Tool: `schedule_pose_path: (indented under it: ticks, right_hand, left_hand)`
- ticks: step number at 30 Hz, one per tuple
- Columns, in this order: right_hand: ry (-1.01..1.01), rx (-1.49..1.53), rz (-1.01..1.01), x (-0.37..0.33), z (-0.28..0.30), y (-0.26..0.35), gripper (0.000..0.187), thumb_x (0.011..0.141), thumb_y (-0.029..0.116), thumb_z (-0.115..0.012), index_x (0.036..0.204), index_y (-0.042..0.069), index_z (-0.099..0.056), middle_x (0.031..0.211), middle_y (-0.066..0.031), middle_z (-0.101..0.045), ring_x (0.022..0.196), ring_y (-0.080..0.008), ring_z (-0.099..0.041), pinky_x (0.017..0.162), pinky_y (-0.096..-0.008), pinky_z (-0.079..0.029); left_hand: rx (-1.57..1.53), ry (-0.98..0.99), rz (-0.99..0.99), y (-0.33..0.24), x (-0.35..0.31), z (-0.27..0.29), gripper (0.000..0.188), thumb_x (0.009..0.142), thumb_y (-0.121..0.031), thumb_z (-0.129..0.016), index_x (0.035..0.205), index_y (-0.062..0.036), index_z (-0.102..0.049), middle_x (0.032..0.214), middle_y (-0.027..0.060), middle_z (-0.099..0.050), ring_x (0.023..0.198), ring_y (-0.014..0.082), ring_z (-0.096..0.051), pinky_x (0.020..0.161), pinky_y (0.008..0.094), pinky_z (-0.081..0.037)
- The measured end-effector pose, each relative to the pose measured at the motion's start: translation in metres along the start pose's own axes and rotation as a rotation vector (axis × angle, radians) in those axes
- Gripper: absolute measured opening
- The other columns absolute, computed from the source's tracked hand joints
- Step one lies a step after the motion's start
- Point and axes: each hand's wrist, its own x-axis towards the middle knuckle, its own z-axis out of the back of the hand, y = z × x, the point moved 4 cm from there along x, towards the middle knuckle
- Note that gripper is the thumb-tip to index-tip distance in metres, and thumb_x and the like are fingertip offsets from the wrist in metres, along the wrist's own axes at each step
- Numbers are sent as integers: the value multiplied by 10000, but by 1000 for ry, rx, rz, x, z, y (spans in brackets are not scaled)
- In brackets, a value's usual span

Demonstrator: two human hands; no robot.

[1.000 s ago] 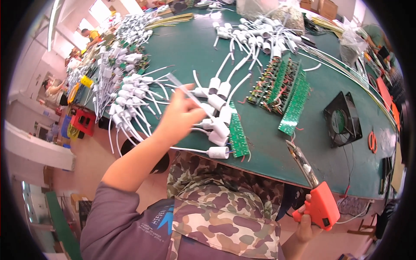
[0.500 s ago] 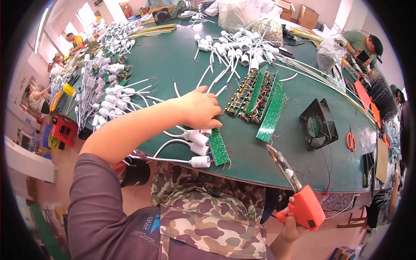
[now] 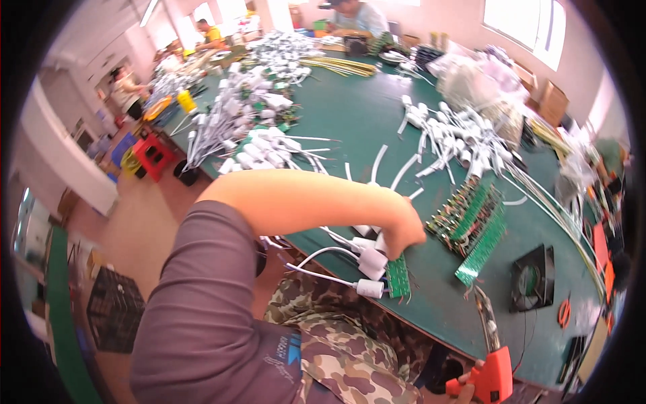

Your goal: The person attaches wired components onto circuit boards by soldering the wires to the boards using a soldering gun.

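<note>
My left hand is bent downward, its fingers curled at the far end of a small green circuit board. The fingertips are hidden, and so is anything they pinch. White lamp sockets with white cables lie beside that board, on its left. Low on the right, my right hand grips an orange soldering gun. Its long metal tip points up and away, near the close end of a larger group of green circuit boards crowded with components.
A black fan and orange scissors are on the green table to the right. Heaps of white sockets lie at the back and on the left. Plastic bags stand behind. Other people work farther off.
The view has swung, so the table things appear farther right. My left hand has turned from spread and palm-down to curled downward at the small board. The soldering gun stays in my right hand.
</note>
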Motion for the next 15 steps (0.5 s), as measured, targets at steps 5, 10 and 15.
schedule_pose_path:
  ticks: [5,10,15]
  right_hand:
    - [-48,34,74,7,-8,4,404,838,38,-693,1212,-47,-565,981,-141,-652,628,-149,-582,488,-237,-501]
    - [-101,-41,76,8,-4,12,428,840,37,-683,1234,-48,-538,969,-145,-647,627,-162,-585,499,-247,-518]
    - [-111,-50,303,19,-1,22,494,850,131,-697,1275,28,-466,1091,-149,-638,484,-145,-496,414,-237,-415]
  left_hand:
    - [38,27,-72,-7,-21,2,441,728,-420,-747,1068,-146,-683,936,47,-707,914,269,-657,897,459,-372]
    - [165,3,-41,-21,-53,4,300,770,-333,-739,951,-95,-721,866,73,-709,896,283,-668,795,464,-464]
    - [107,-213,71,-21,-134,26,189,754,-171,-684,855,-11,-678,801,169,-689,765,344,-693,624,444,-560]
